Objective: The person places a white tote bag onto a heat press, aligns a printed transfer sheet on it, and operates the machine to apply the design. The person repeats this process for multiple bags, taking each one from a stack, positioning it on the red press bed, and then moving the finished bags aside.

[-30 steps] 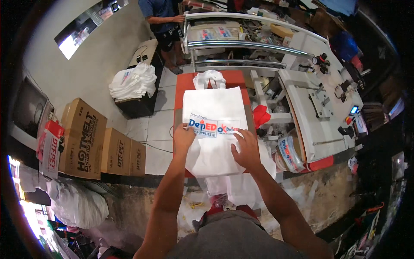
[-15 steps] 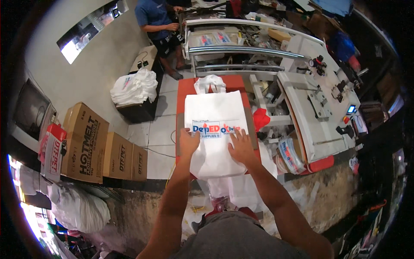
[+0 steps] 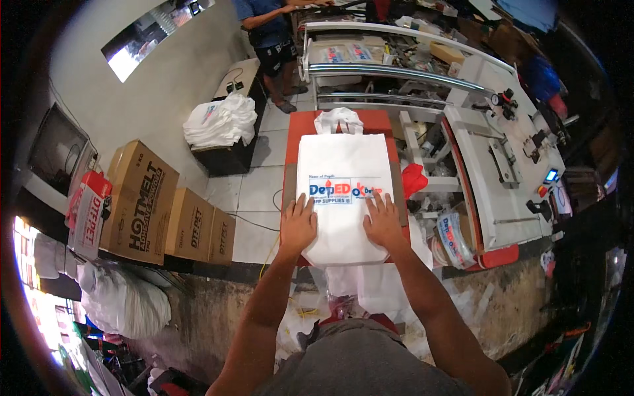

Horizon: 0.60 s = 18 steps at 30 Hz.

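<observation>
A white tote bag (image 3: pixel 340 155) with a blue and red print lies flat on a red pad (image 3: pixel 291 142), its handles pointing away from me. My left hand (image 3: pixel 299 224) rests on the bag's left edge beside the print, fingers stretched forward. On the other side, my right hand (image 3: pixel 383 221) lies flat with spread fingers, its tips at the lower right of the print. Neither hand grips anything. More white material (image 3: pixel 376 287) hangs below the pad's near edge.
A heat press machine (image 3: pixel 498 178) with metal bars stands at the right. Cardboard boxes (image 3: pixel 142 204) line the left side. Folded white bags (image 3: pixel 221 120) sit on a low dark stand at the far left. Another person (image 3: pixel 267 33) stands beyond it, beside a cluttered table.
My left hand has turned from gripping the bag's side to lying flat with fingers forward. My right hand stays flat on the bag. The view has shifted slightly; the other person's arms have moved forward.
</observation>
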Each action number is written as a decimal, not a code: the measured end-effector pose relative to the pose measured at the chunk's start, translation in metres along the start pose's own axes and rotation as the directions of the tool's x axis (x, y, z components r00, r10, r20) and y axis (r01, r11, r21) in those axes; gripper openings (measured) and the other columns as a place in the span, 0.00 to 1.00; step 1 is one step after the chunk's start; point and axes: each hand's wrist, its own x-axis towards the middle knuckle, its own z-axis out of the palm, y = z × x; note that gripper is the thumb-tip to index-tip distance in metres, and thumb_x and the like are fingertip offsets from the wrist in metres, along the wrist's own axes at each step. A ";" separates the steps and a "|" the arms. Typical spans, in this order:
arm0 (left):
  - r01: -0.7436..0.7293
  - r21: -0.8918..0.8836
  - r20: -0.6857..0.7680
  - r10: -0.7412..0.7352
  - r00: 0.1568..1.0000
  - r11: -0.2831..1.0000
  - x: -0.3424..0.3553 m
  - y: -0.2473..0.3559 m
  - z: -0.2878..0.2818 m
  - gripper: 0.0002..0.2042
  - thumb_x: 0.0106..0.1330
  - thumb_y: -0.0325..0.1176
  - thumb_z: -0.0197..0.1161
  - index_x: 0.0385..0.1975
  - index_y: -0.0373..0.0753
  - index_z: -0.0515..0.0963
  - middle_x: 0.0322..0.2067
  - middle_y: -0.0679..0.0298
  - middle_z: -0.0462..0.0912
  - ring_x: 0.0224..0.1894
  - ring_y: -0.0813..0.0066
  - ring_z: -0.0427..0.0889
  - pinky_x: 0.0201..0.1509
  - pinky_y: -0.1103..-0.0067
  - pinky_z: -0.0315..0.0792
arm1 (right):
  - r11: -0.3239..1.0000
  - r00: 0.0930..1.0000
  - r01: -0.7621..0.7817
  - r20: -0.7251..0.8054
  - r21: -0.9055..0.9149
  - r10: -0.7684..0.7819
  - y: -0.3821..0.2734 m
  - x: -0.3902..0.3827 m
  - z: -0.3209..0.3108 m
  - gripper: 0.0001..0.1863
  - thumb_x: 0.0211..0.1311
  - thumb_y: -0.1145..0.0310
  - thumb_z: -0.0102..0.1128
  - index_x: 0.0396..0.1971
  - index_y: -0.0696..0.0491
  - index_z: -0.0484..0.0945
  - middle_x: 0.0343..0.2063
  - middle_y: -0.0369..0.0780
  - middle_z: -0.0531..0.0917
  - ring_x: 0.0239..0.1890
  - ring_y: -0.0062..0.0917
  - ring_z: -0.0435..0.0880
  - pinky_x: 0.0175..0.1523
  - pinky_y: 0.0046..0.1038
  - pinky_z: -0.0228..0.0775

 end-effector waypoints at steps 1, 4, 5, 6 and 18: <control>-0.001 0.020 0.009 0.000 1.000 1.000 0.001 0.000 -0.001 0.22 0.68 0.40 0.55 0.62 0.43 0.74 0.66 0.56 0.69 0.64 0.49 0.68 0.68 0.56 0.62 | 1.000 1.000 0.004 0.000 0.001 -0.004 0.000 0.000 -0.001 0.33 0.64 0.58 0.50 0.68 0.54 0.66 0.74 0.47 0.57 0.74 0.51 0.53 0.73 0.53 0.48; 0.001 0.052 0.066 -0.004 0.998 0.999 0.002 0.004 -0.002 0.23 0.70 0.40 0.53 0.64 0.43 0.72 0.68 0.56 0.66 0.66 0.49 0.66 0.69 0.55 0.60 | 1.000 1.000 0.003 -0.013 0.005 -0.002 0.002 -0.002 -0.001 0.33 0.65 0.58 0.50 0.69 0.54 0.65 0.74 0.47 0.56 0.74 0.51 0.52 0.73 0.52 0.48; 0.008 0.050 0.103 -0.013 0.995 0.999 0.002 0.003 -0.005 0.24 0.70 0.39 0.52 0.66 0.43 0.70 0.69 0.55 0.64 0.67 0.49 0.64 0.70 0.54 0.59 | 1.000 1.000 0.000 -0.025 0.011 0.000 0.001 -0.001 0.001 0.33 0.65 0.58 0.50 0.69 0.54 0.65 0.74 0.46 0.55 0.74 0.51 0.52 0.73 0.52 0.48; 0.015 0.048 0.141 -0.021 0.990 0.999 0.002 0.002 -0.006 0.24 0.71 0.39 0.51 0.67 0.43 0.68 0.70 0.54 0.62 0.68 0.48 0.62 0.71 0.54 0.57 | 1.000 0.999 -0.002 -0.036 0.016 0.003 0.000 -0.001 0.003 0.33 0.65 0.58 0.50 0.69 0.54 0.65 0.74 0.46 0.55 0.74 0.51 0.52 0.73 0.52 0.49; 0.024 0.007 0.130 -0.025 0.991 1.000 0.001 0.002 -0.009 0.24 0.70 0.40 0.53 0.67 0.47 0.69 0.70 0.55 0.61 0.68 0.48 0.62 0.69 0.53 0.59 | 0.997 0.995 -0.076 0.064 0.026 0.075 -0.002 0.002 -0.001 0.36 0.66 0.57 0.48 0.72 0.54 0.57 0.76 0.46 0.50 0.76 0.47 0.48 0.75 0.49 0.45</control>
